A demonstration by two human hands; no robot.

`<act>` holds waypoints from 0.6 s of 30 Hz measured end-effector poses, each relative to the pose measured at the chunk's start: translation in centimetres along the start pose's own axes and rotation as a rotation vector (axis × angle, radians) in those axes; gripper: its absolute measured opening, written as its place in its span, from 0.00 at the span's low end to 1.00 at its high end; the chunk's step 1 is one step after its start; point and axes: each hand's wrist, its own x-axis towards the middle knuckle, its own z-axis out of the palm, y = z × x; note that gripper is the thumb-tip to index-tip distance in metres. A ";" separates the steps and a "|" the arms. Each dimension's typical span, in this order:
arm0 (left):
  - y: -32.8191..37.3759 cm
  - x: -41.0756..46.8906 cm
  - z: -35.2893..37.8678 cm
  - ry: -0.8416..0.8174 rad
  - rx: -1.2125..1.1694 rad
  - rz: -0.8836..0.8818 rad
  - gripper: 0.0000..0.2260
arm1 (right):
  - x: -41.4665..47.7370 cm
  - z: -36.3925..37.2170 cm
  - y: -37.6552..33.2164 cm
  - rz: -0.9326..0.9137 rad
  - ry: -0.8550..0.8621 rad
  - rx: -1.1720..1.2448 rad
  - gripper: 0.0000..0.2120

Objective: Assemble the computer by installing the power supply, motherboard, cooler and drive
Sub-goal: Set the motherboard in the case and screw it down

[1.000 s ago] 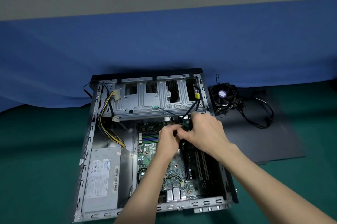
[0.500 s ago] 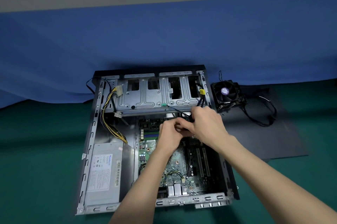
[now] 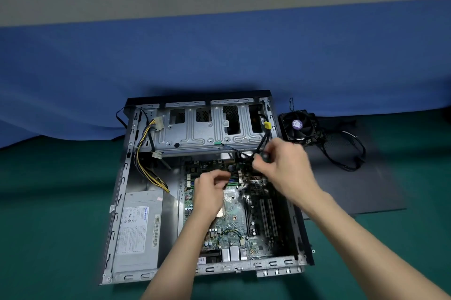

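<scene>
A person's two bare hands work over an open desktop case (image 3: 275,266) of bare, punched sheet metal, lying flat on a green table cover (image 3: 48,202). The right hand (image 3: 285,168) hovers at the case's far right corner. Its thumb and fingertips pinch a bundle of thin black cables (image 3: 262,140) that rises to a yellow plug (image 3: 267,125); motion blur hides the exact hold. The left hand (image 3: 212,187) hangs above the motherboard (image 3: 235,219) with its fingers curled inward, and whether they hold anything cannot be told.

The green, densely studded motherboard lies flat in the case's right half, with long black slots (image 3: 266,216) along its right side and a small finned heatsink (image 3: 256,188) just beyond them. The power supply (image 3: 136,229), a grey metal box with a white printed label, sits in the near left corner of the case. A loom of yellow and black wires (image 3: 144,143) curves from it along the left wall to white plugs. A ribbed steel drive cage (image 3: 195,133) with rectangular cut-outs spans the far end.

The cooler (image 3: 298,126), a square black fan with a round purple hub sticker, stands outside the case, just beside its far right corner. It rests on a matt black mat (image 3: 353,190), with its thin black lead looped nearby. A blue cloth (image 3: 219,60) drapes behind the table.
</scene>
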 end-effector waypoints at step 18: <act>2.6 -5.1 5.1 -0.030 0.114 -0.093 0.10 | -0.1 -4.0 16.7 0.915 0.125 1.114 0.18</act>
